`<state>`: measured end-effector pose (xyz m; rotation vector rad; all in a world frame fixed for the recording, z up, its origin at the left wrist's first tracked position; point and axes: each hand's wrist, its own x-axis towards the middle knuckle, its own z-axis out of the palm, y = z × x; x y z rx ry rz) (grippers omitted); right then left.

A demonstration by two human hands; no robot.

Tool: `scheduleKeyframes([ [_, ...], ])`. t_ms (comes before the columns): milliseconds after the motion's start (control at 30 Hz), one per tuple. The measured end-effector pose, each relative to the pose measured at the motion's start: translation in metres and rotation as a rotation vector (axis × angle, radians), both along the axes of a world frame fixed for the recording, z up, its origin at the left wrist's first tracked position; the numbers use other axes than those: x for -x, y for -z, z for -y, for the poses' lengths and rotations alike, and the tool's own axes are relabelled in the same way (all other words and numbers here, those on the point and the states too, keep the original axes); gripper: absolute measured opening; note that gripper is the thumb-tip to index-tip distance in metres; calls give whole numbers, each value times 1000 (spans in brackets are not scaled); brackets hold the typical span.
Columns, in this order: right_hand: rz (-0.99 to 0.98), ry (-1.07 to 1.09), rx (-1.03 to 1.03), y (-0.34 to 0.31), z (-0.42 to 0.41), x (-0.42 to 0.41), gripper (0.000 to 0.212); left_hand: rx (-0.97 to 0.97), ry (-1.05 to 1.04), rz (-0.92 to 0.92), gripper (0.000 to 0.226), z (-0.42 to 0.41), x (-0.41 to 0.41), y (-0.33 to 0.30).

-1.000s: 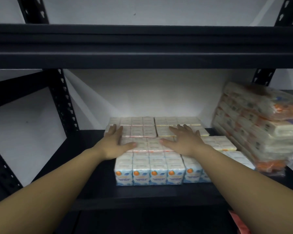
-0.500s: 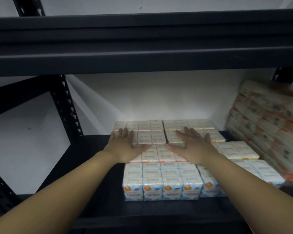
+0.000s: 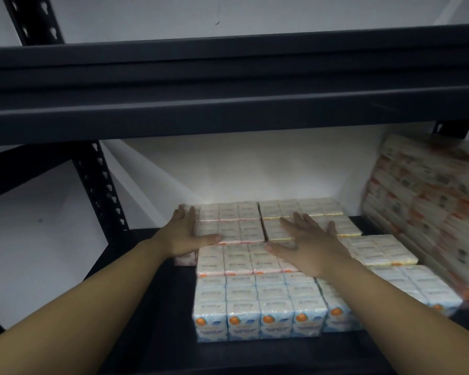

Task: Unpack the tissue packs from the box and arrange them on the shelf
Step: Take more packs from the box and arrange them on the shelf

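Several wrapped tissue packs lie in rows on the black shelf (image 3: 152,307). Blue-and-white packs (image 3: 257,307) form the front row, pink-edged packs (image 3: 236,259) sit behind them, and yellow-edged packs (image 3: 301,209) lie at the back. My left hand (image 3: 184,235) lies flat against the left side of a pink-edged pack (image 3: 238,228), thumb on its front edge. My right hand (image 3: 309,244) rests palm down with straight fingers on the yellow-edged pack beside it. The box is out of view.
A tall stack of orange-printed tissue bundles (image 3: 428,209) fills the shelf's right end. The upper shelf beam (image 3: 228,104) hangs low overhead. A perforated black upright (image 3: 100,190) stands at the left, with bare shelf between it and the packs.
The camera has come closer and tilted up. Both hands have slid farther back along the pack tops; my left hand has moved out to the left edge of the packs.
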<state>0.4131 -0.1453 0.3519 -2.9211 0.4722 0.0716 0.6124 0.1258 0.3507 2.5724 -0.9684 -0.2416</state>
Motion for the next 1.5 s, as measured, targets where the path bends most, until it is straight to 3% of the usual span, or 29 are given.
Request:
scheduleKeyframes([
  [133, 5, -1, 0, 0, 0, 0, 114, 55, -4, -28, 77, 8, 5, 1],
  [633, 65, 23, -31, 1, 1, -1, 124, -90, -13, -1, 118, 47, 9, 1],
  [800, 122, 38, -87, 0, 1, 1, 130, -111, 17, -20, 106, 63, 26, -5],
  [967, 147, 28, -94, -9, -4, 7, 119, -115, 14, 8, 102, 68, 33, -8],
  [1133, 152, 15, -134, -7, 0, 3, 117, -128, -23, 34, 130, 65, 26, -2],
  [1333, -24, 23, -42, -22, 31, 16, 129, -146, -37, 18, 140, 64, 27, -4],
  [1500, -35, 32, -59, -10, 43, 28, 132, -169, -40, 18, 142, 66, 28, -5],
])
